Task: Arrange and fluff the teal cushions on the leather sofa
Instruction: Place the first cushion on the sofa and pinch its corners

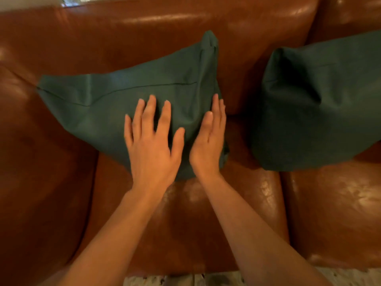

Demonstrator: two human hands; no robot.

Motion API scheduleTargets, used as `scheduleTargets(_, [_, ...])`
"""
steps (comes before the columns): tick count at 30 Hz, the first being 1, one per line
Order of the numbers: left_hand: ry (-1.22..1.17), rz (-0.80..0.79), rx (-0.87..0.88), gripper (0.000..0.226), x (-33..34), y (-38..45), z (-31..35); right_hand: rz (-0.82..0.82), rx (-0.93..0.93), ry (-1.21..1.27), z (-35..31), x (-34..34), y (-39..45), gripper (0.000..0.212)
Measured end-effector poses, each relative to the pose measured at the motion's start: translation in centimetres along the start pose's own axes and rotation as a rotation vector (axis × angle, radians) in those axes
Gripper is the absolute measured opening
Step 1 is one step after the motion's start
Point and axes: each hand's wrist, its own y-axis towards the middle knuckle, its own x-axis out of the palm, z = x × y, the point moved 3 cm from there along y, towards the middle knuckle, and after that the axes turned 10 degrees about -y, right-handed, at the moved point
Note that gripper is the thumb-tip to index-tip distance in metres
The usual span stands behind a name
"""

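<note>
on glossy leather sofa [226,213]: hands [179,141] flat on creased teal cushion [107,104]

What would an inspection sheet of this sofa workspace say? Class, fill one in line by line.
Surface: brown leather sofa, glossy, cushions resting on its seat.
Job's things: left teal cushion leaning on the backrest; right teal cushion beside it, apart.
Clutter: nothing seen.
Grippers: left hand flat on the left teal cushion, fingers spread; right hand straight-fingered against its right edge.
Cables: nothing seen.
Surroundings: pale patterned floor at the bottom edge.
</note>
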Motion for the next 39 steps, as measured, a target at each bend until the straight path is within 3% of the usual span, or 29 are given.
scheduleTargets(4, [0.112, -0.082, 0.049, 0.059, 0.7, -1.5, -2.3, 0.052, 0.004, -0.06, 3.1, 1.4, 0.2, 0.057])
scheduleTargets(7, [0.122, -0.07, 0.011, 0.059, 0.2, -2.1, -4.0, 0.145, 0.223, 0.001, 5.6, 1.6, 0.9, 0.055])
scheduleTargets(10, [0.082, -0.072, -0.024, 0.059, -0.4, -1.9, -5.4, -0.056, 0.618, 0.126, 10.7, 2.0, -1.8, 0.052])
scheduleTargets(12, [0.022, -0.076, -0.017, 0.057, -0.8, -1.6, -5.9, -0.206, 0.647, 0.009, 12.0, 1.3, -2.9, 0.05])
scheduleTargets(13, [-0.004, -0.071, -0.009, 0.056, -1.1, -1.5, -6.0, -0.189, 0.635, -0.062, 11.2, 0.5, -2.3, 0.048])
scheduleTargets(15, [-0.052, -0.039, -0.001, 0.052, -1.7, -1.3, -6.0, 0.058, 0.486, -0.114, 7.0, -2.0, -0.2, 0.041])
scheduleTargets(17, [-0.105, 0.033, -0.007, 0.046, -2.3, -0.6, -5.9, 0.331, 0.002, -0.014, -1.4, -5.0, 1.0, 0.027])
scheduleTargets(18, [-0.12, 0.073, -0.018, 0.043, -2.5, -0.1, -6.0, 0.326, -0.265, 0.042, -5.6, -5.7, 0.9, 0.02])
scheduleTargets(20, [-0.132, 0.119, -0.043, 0.044, -2.8, 1.3, -6.0, 0.07, -0.638, -0.002, -12.2, -4.3, 0.2, 0.019])
scheduleTargets(21, [-0.146, 0.106, -0.054, 0.046, -2.9, 2.1, -5.9, -0.128, -0.683, -0.106, -13.9, -2.5, -0.1, 0.025])
scheduleTargets(23, [-0.182, 0.018, -0.093, 0.051, -2.6, 3.6, -5.7, -0.476, -0.584, -0.405, -13.8, 1.1, 0.3, 0.04])
scheduleTargets(25, [-0.13, -0.076, -0.112, 0.055, -1.7, 4.1, -5.7, -0.589, -0.523, -0.724, -11.2, 2.9, 0.8, 0.05])
scheduleTargets(28, [-0.062, -0.12, -0.101, 0.061, -0.9, 3.4, -6.6, -0.576, -0.563, -0.946, -8.9, 2.1, 1.5, 0.057])
scheduleTargets(31, [-0.013, -0.112, -0.18, 0.07, -1.5, 2.9, -8.4, -0.595, -0.506, -1.031, -8.1, 1.1, 2.4, 0.066])
scheduleTargets(35, [0.113, -0.081, -0.197, 0.066, -2.8, 3.3, -9.1, -0.613, -0.447, -1.092, -9.1, 0.4, 3.2, 0.071])
scheduleTargets(37, [0.074, -0.017, -0.21, 0.058, -3.9, 3.3, -8.5, -0.549, -0.436, -0.991, -10.3, -0.4, 2.8, 0.066])
scheduleTargets(39, [-0.039, 0.09, -0.162, 0.04, -5.4, 2.1, -7.5, -0.373, -0.569, -0.708, -11.9, -1.8, 1.3, 0.041])
